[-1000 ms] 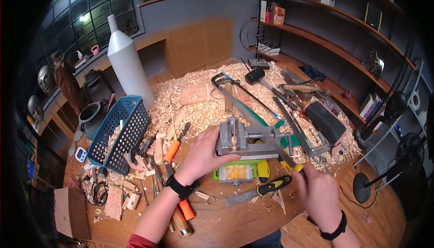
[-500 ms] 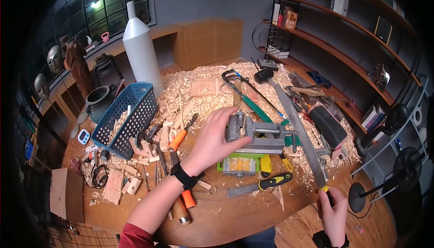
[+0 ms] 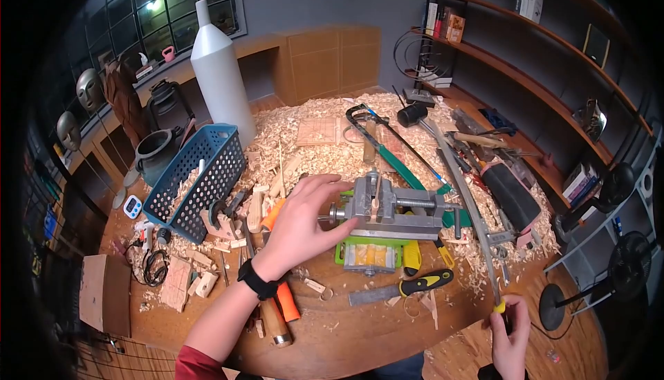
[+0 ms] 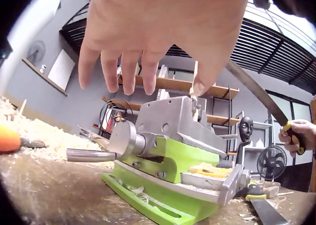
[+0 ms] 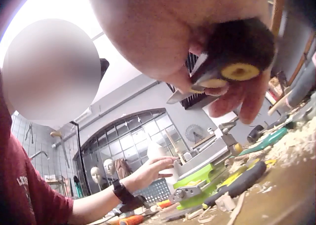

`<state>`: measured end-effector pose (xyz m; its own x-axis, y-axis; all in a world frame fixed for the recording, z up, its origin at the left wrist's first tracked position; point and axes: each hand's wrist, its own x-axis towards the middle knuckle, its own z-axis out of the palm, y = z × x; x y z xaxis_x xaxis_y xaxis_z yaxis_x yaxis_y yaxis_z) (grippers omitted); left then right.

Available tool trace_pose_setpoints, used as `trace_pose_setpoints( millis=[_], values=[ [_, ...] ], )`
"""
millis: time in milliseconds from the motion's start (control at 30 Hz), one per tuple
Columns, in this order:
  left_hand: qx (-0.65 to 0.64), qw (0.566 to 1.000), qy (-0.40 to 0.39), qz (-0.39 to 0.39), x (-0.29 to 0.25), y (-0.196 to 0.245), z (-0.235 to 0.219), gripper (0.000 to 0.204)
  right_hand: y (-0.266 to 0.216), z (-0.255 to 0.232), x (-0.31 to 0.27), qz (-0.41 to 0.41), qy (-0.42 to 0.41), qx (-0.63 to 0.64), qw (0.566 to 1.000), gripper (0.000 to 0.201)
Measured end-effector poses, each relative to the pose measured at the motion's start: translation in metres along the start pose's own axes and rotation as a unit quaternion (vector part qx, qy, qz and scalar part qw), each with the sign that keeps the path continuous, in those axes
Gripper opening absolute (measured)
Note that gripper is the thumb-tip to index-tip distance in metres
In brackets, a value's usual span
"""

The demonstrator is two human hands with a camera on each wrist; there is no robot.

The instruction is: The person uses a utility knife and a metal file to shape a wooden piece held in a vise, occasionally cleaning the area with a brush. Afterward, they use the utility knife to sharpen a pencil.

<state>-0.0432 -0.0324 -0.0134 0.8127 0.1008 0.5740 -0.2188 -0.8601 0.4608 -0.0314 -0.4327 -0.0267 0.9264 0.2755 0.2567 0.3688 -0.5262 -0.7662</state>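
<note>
My left hand (image 3: pixel 299 224) hovers at the left end of a grey machine vise (image 3: pixel 398 224), fingers extended and thumb reaching toward its jaw. In the left wrist view, nothing sits within the fingers. A slim piece of wood (image 3: pixel 375 207) stands upright, clamped between the vise jaws. Beneath the vise is a bright green base (image 4: pixel 173 158). Off to the right, my right hand (image 3: pixel 510 335) grips the black-and-yellow handle of a long flat metal file (image 3: pixel 468 190), whose blade points up and away, apart from the vise. A second file (image 3: pixel 401 288) lies in front of the vise.
Wood shavings (image 3: pixel 311 158) heap across the back of the table. A blue perforated basket (image 3: pixel 197 186) stands left, by a tall white bottle-shaped vase (image 3: pixel 221 75). A hacksaw (image 3: pixel 394 158) and a mallet (image 3: pixel 413 115) lie behind the vise. An orange-handled tool (image 3: pixel 287 302) is near the front.
My right hand has drawn the file from over the vise out to the right and down. My left hand has lifted off the vise and shifted to its left side.
</note>
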Motion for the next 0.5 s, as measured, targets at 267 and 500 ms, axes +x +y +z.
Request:
trace_pose_setpoints(
  millis=[267,500],
  values=[
    [-0.074,0.990,-0.111,0.042,0.028,-0.028,0.012,0.093,-0.055,0.024,-0.035,0.239,-0.118,0.307,0.914,0.023],
    [-0.077,0.977,-0.195,-0.025,0.044,-0.017,0.012,0.103,-0.057,0.040,-0.030,0.231,-0.131,0.387,0.883,0.015]
  ],
)
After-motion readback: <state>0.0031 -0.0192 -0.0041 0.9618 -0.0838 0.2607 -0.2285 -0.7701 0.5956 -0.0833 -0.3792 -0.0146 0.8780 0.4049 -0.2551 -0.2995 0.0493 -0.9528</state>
